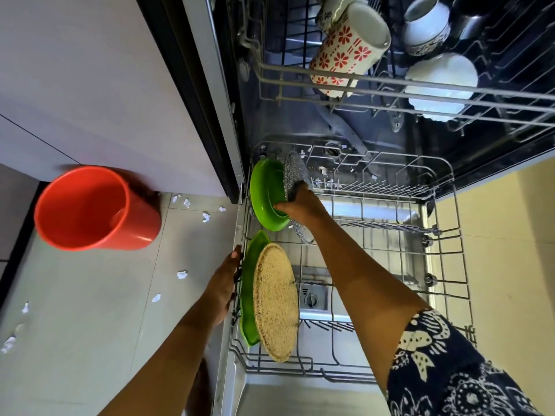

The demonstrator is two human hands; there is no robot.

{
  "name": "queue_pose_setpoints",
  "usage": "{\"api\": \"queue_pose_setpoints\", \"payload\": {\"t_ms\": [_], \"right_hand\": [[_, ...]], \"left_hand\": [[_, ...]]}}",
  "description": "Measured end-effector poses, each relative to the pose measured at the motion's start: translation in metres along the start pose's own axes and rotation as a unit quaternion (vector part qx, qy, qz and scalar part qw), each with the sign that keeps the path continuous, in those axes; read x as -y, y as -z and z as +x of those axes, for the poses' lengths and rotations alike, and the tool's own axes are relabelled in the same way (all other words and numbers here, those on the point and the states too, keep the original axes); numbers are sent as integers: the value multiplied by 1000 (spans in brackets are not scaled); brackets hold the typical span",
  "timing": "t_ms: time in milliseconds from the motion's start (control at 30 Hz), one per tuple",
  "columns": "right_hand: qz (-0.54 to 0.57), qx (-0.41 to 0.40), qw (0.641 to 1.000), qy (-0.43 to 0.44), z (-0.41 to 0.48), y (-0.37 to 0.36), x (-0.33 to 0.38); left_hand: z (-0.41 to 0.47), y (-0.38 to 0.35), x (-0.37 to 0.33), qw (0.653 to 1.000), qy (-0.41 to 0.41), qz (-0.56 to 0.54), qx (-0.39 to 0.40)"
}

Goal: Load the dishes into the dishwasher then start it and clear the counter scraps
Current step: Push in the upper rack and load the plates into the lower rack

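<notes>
The dishwasher's lower rack [450, 235] is pulled out over the open door. My right hand [300, 204] grips a grey speckled plate [295, 175], holding it on edge against a green bowl [265, 196] at the rack's far left. Nearer me, a green dish [249, 295] and a tan speckled plate [274, 301] stand on edge in the same row. My left hand [225, 283] rests with straight fingers on the rack's left rim beside the green dish. In the upper rack [390, 88] lie a red-flowered mug [348, 52], a white bowl [438, 85] and other cups.
A red plastic bin [90, 208] stands on the floor to the left, against the cabinet. Several white paper scraps [181, 274] lie on the floor tiles. The detergent compartment [312, 298] shows through the rack on the door.
</notes>
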State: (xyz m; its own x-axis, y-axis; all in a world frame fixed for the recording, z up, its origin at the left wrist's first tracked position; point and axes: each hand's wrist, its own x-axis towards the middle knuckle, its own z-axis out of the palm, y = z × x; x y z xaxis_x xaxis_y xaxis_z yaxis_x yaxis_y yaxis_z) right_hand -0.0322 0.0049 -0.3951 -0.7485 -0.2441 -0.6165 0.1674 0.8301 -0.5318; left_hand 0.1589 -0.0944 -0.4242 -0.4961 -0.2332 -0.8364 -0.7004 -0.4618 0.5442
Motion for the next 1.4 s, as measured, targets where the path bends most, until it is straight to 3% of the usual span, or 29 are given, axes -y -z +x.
{"api": "queue_pose_setpoints", "payload": {"t_ms": [133, 233, 300, 467, 633, 833, 1033, 1233, 1400], "right_hand": [[-1, -10, 1000, 8, -30, 11, 4], [17, -84, 996, 22, -88, 36, 22], [42, -115, 992, 44, -140, 61, 45], [58, -143, 979, 132, -259, 121, 130], [31, -153, 957, 244, -331, 153, 244], [-7, -137, 931, 338, -326, 141, 407], [-28, -114, 926, 359, -263, 99, 582], [-66, -68, 922, 376, -182, 24, 762], [-101, -4, 912, 397, -140, -70, 864]], "left_hand": [[-14, -6, -14, 999, -15, 33, -21], [-62, -11, -51, 993, -88, 46, -66], [-115, -11, -88, 989, -121, -1, -84], [-255, -5, -182, 971, -212, -50, -96], [-354, 49, -267, 943, -297, -82, -125], [-389, 170, -390, 892, -397, -93, -198], [-361, 330, -521, 865, -402, -112, -280], [-304, 523, -603, 832, -351, -31, -428], [-267, 643, -618, 809, -213, 62, -545]]}}
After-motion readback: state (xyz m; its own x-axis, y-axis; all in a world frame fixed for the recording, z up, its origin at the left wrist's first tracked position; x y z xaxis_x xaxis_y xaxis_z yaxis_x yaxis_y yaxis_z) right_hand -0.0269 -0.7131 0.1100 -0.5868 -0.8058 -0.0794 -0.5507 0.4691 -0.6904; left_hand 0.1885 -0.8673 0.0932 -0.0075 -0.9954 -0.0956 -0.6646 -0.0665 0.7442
